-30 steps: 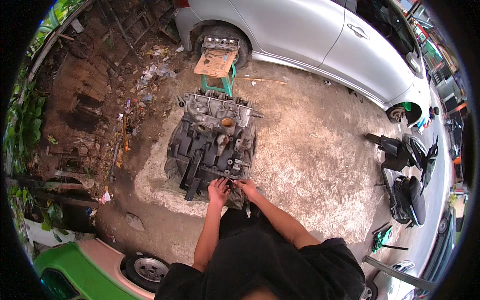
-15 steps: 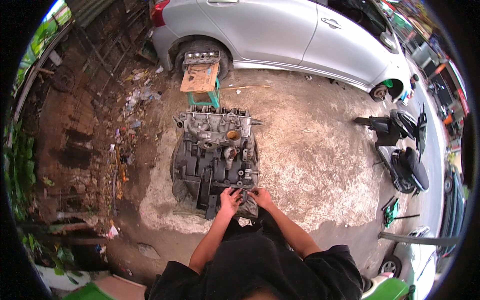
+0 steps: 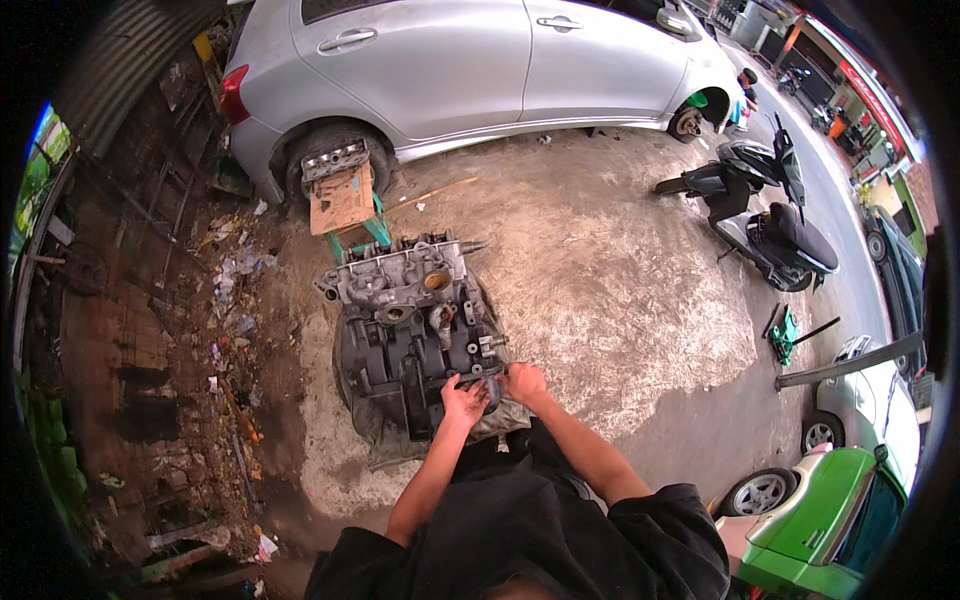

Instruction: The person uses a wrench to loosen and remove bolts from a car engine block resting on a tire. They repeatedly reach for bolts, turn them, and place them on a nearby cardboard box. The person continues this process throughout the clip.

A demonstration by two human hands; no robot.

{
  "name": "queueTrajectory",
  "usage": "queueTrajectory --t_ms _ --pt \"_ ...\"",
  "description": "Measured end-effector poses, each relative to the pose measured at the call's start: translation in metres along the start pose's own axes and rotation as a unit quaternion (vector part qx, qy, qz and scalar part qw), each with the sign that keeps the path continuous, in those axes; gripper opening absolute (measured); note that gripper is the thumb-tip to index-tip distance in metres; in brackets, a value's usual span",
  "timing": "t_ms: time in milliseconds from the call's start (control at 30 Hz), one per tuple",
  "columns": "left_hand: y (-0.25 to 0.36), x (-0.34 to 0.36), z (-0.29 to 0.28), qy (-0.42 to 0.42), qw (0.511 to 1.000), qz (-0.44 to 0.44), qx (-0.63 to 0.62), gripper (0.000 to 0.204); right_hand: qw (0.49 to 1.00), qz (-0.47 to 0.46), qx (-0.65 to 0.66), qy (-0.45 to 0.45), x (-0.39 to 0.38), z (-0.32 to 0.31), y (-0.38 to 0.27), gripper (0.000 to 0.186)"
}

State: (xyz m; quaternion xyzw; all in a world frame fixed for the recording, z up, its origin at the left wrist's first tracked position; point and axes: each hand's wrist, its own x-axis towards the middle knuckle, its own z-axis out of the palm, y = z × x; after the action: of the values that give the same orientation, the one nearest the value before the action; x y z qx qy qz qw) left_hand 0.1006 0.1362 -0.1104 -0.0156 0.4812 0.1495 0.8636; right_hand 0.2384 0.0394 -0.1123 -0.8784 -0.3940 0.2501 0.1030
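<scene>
A grey-black car engine [image 3: 405, 345] lies on a dark sheet on the ground just ahead of me, its lighter metal cylinder head and ports at the far end. At its near right part, my left hand [image 3: 464, 402] rests beside a dark round part [image 3: 490, 395], fingers apart. Close by on the right, my right hand [image 3: 524, 384] is closed with its fingers curled at the engine's near right corner. Whatever it grips is too small or hidden to name.
Beyond the engine, a green stool [image 3: 358, 240] with a wooden board [image 3: 342, 200] bears a metal engine part [image 3: 334, 160] beside a silver car [image 3: 450, 75]. A scooter [image 3: 770, 215] and a green tool-like object [image 3: 786, 335] are at right. Litter [image 3: 240, 285] lies left.
My view has turned, so the scene appears shifted and tilted. My right hand has curled from a fingertip pinch into a tighter fist; the left stays by the round part.
</scene>
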Motion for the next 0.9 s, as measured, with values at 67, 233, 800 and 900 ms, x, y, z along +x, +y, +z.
queueTrajectory --t_ms 67,233,800,900 --pt "0.005 0.000 -0.007 -0.041 0.999 -0.016 -0.016 0.066 0.999 -0.019 -0.029 0.005 0.000 0.001 -0.002 0.043" --pt "0.005 0.007 -0.011 0.004 0.999 -0.014 -0.052 0.073 0.999 -0.011 -0.038 -0.031 0.002 -0.003 -0.002 0.044" --pt "0.031 0.000 0.004 -0.003 0.994 -0.104 -0.020 0.089 0.994 0.040 -0.027 -0.097 0.004 -0.014 -0.010 0.061" --pt "0.025 -0.004 0.006 -0.015 0.999 -0.048 -0.003 0.089 0.993 0.060 -0.032 -0.096 0.003 -0.017 -0.016 0.061"
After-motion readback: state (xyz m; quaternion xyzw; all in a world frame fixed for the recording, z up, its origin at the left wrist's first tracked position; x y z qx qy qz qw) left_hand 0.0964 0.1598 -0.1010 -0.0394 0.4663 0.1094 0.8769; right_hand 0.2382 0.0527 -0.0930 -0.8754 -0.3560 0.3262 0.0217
